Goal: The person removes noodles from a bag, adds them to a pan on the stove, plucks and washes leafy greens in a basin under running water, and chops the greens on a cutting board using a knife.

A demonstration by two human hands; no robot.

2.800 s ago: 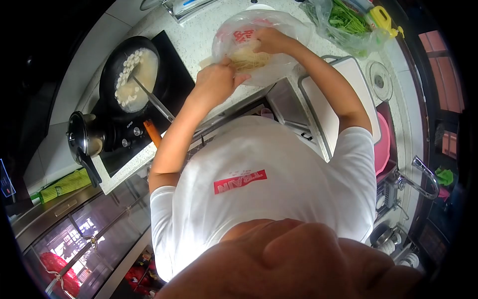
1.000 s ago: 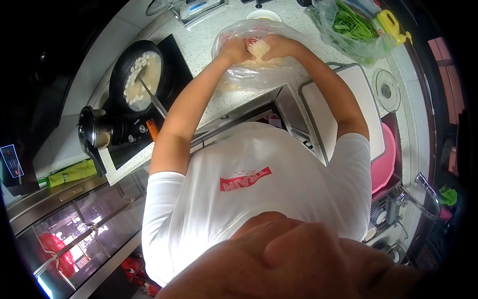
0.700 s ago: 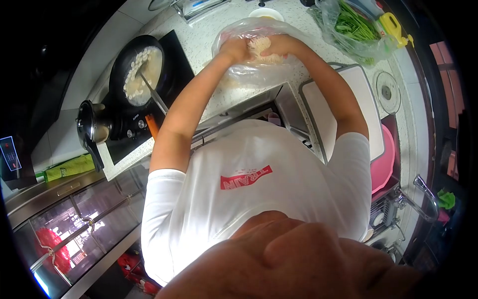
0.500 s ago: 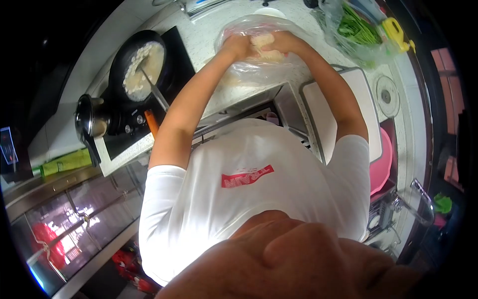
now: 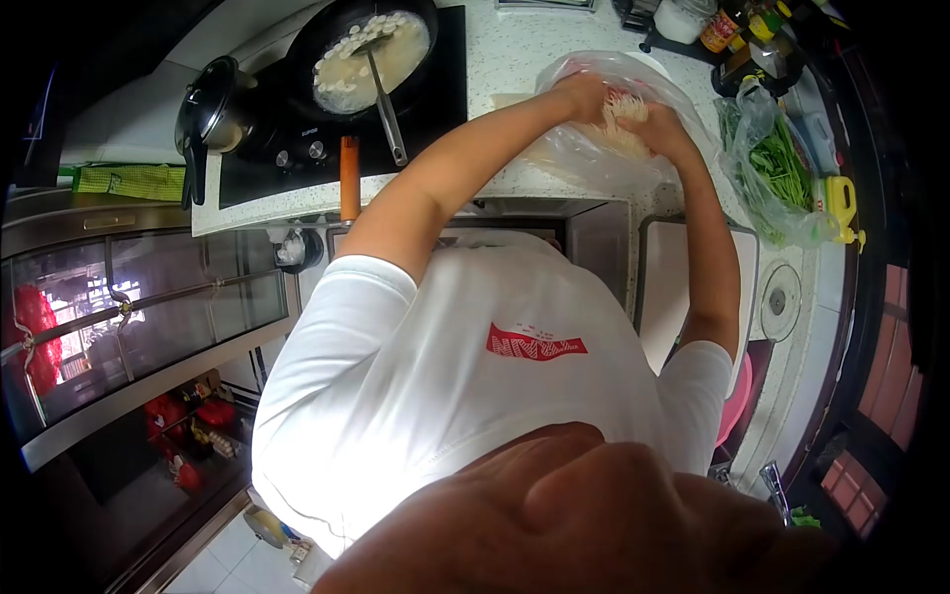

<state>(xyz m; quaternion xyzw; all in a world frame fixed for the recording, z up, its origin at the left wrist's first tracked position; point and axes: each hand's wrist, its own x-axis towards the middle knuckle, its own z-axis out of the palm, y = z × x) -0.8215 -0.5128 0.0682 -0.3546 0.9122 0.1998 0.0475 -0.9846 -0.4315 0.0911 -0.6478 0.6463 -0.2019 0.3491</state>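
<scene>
A lidded pot (image 5: 220, 104) stands at the far left of a black hob (image 5: 252, 183), beside a dark pan (image 5: 305, 49) of cloudy liquid and pale pieces (image 5: 358, 42). A metal spatula (image 5: 388, 117) leans out of it over the rim, and an orange-brown handle (image 5: 349, 178) reaches across the counter's front edge, near the left forearm. A strip of speckled counter (image 5: 503, 45) separates hob from bag, leaving some sideways room.

Right of it, the person's left hand (image 5: 586, 97) bends in at the near side of a bundle of pale noodles (image 5: 623, 111); its fingers are largely hidden, so how tightly they close cannot be told. The noodles sit in a clear plastic bag (image 5: 618, 170), close to the counter's front edge. The right hand (image 5: 661, 129), partly closed, curls its fingers onto the bundle from the other side.

The work appears to be at gathering or loosening the noodles; a next move, judging by the pose, calls for keeping the strands together and clear of the bag's loose folds. Room tightens rightward: bagged greens (image 5: 780, 170) lie just beside the bag, with a yellow bottle (image 5: 841, 203) beyond, while the right forearm passes beside a white board (image 5: 665, 259).
</scene>
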